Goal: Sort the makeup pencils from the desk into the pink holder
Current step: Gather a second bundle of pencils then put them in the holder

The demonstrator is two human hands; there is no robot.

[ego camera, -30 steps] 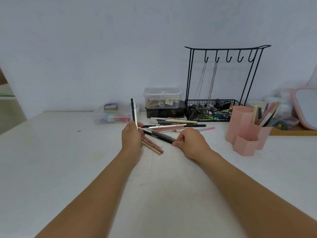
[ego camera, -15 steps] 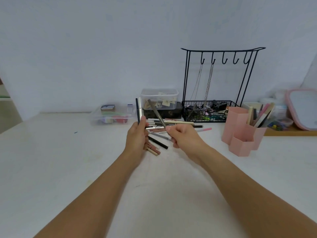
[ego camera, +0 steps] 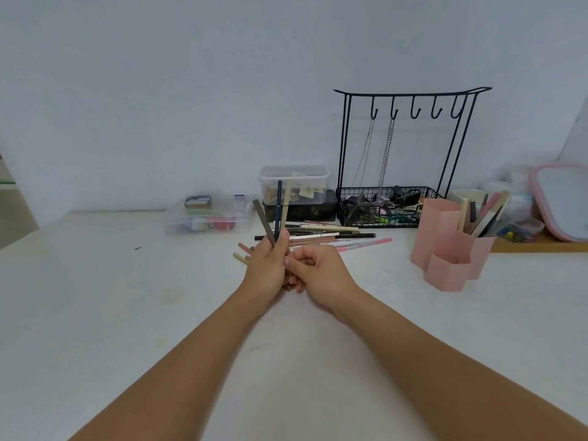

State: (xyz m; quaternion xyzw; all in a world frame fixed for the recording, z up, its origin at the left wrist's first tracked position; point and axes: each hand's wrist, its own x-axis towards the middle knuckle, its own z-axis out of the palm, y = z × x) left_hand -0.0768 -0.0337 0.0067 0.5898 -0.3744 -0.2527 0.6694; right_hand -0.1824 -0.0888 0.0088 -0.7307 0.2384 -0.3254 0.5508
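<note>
From the head camera, looking down over both forearms, the left hand [ego camera: 265, 268] is wrapped around three makeup pencils held upright like a small bouquet: a grey-brown pencil [ego camera: 263, 221] leaning left, a dark blue pencil [ego camera: 279, 207] standing straight, and a cream pencil [ego camera: 286, 205] just beside it. The right hand [ego camera: 318, 272] sits close against the left one, fingers curled in toward the lower ends of that bunch; whether it actually grips anything I cannot tell from here.

Behind the hands, a loose pile of pencils [ego camera: 321, 235] lies across the white worktop [ego camera: 95, 313], with a pink pencil [ego camera: 366, 245] at its right edge and a couple of short ones [ego camera: 241, 257] poking out to the left of the left hand. The pink holder [ego camera: 442, 240] stands well to the right, several pencils already upright in its back compartment.

Along the wall stand a clear plastic box [ego camera: 208, 218], a lidded tub [ego camera: 294, 183] stacked on a dark box, and a black wire rack [ego camera: 404, 148] with chains hanging from its hooks.
</note>
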